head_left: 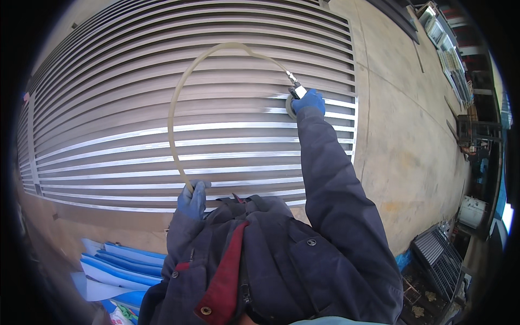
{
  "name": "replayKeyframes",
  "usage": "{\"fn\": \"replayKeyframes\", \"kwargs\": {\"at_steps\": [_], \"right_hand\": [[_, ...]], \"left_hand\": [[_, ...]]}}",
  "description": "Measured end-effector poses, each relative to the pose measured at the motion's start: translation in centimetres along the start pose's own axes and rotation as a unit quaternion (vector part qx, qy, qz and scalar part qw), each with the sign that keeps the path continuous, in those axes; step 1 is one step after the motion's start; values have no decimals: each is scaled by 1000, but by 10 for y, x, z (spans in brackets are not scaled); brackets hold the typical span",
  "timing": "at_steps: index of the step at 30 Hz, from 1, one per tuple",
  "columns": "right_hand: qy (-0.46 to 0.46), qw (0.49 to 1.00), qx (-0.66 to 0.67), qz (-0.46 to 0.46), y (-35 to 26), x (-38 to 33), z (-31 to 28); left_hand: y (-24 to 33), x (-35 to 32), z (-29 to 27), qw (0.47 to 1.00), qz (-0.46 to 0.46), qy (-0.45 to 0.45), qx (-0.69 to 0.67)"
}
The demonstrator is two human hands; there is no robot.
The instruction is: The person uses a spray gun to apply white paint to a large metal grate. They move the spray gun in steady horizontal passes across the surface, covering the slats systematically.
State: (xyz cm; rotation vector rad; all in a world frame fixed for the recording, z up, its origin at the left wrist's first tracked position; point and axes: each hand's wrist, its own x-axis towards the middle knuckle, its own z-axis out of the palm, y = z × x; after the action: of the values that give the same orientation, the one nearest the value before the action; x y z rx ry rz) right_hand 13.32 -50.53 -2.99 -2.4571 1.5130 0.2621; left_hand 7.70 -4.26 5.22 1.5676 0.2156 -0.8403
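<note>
**Sanding the slatted panel, hose held clear**

At the far left, a stack of blue sheets (pixel 116 265) is lying on the floor just below the panel's near edge. The slatted panel (pixel 135 108) is lying flat across most of the view, its long slats running left to right, the nearer ones gleaming bare and the farther ones duller.

The left hand (pixel 192 199), in a blue glove, is closing around the hose (pixel 172 114) near the panel's near edge and keeping it lifted. From there the pale hose is arcing up and over the slats to the tool. The right hand (pixel 310 101), also gloved, is wrapping the sander (pixel 292 100) and pressing its disc against a slat close to the panel's right frame; the arm is reaching out at full stretch.

The step in hand looks like surface working of the slats, with the bright rows seemingly done and the dull rows beyond waiting. The next move probably calls for sliding the tool along a slat while feeding slack from the left hand, so the hose is not dragging.

The right frame is sitting just beside the disc, leaving little room that way; leftward the slats are running open. Right of the panel, bare floor (pixel 406 141) is offering walking room before the racks (pixel 449 49) and grates (pixel 439 260).
</note>
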Motion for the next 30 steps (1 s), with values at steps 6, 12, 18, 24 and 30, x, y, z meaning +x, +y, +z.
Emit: {"fn": "replayKeyframes", "kwargs": {"at_steps": [6, 12, 18, 24, 30], "right_hand": [[35, 997, 9, 63, 15, 23, -26], [15, 1000, 24, 8, 7, 6, -7], [37, 998, 38, 45, 45, 41, -21], [45, 996, 5, 82, 80, 61, -37], [25, 999, -2, 43, 68, 48, -19]], "left_hand": [[3, 0, -5, 1000, 11, 9, 6], [3, 6, 11, 1000, -2, -2, 16], [17, 5, 10, 998, 20, 16, 51], [9, -3, 29, 996, 7, -40, 85], [15, 7, 29, 999, -10, -17, 46]]}}
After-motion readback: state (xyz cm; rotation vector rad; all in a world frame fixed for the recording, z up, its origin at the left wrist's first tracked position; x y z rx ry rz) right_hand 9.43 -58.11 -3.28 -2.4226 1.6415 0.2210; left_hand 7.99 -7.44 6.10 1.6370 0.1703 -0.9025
